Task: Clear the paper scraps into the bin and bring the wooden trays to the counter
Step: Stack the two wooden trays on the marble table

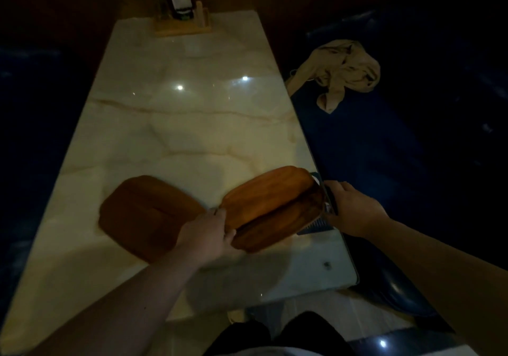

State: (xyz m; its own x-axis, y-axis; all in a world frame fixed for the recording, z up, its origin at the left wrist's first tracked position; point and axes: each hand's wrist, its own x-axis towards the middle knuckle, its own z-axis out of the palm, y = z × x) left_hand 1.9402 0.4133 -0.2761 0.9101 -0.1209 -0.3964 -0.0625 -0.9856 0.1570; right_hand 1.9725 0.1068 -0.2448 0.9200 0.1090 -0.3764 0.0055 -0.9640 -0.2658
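Two wooden trays [270,204] are stacked and tilted up over the near right part of the marble table [176,124]. My left hand [206,234] grips their near left end. My right hand [354,207] holds their far right end, together with a dark slatted thing [325,207] that I cannot identify. A third wooden tray [145,215] lies flat on the table to the left of my left hand. I see no paper scraps.
A wooden stand with a menu card [182,12] sits at the table's far end. Dark blue bench seats [384,149] flank both sides; a crumpled beige cloth [338,72] lies on the right one. My legs [275,333] are below the near edge.
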